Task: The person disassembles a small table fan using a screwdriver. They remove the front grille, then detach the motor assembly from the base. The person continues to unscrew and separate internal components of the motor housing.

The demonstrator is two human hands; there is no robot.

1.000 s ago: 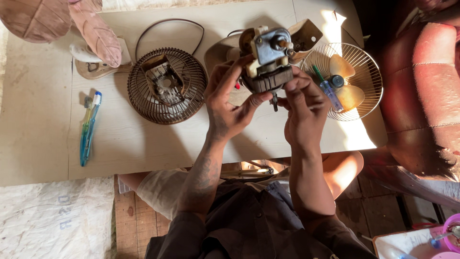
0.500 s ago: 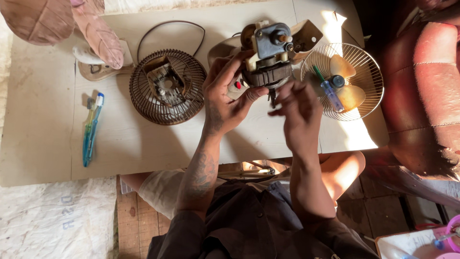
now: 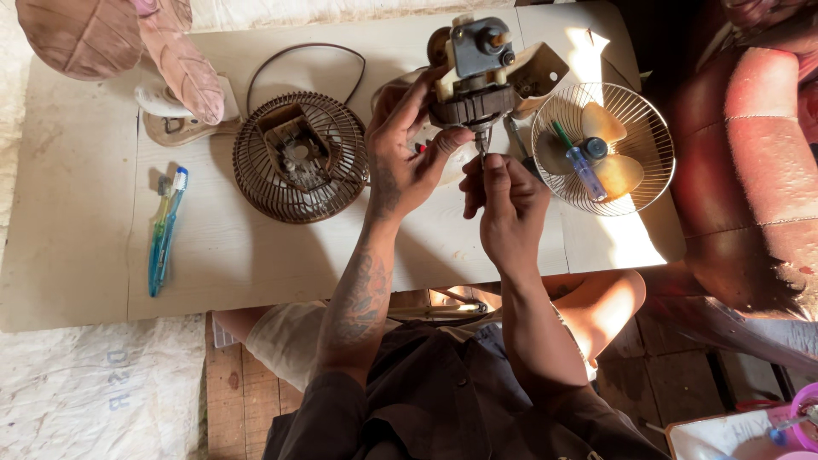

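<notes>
Fan motor (image 3: 480, 72), a dark ribbed body with a grey gearbox on top, is held up over the pale surface (image 3: 256, 255), clasped in the left hand (image 3: 407, 153). Just below that grip, the right hand (image 3: 504, 200) is clenched around a thin tool whose tip meets the motor's underside. Doing this well likely means keeping the motor still and the tool square to the fastener. The tool's tip and what it engages are hidden by fingers; whether it is a screwdriver cannot be told.
</notes>
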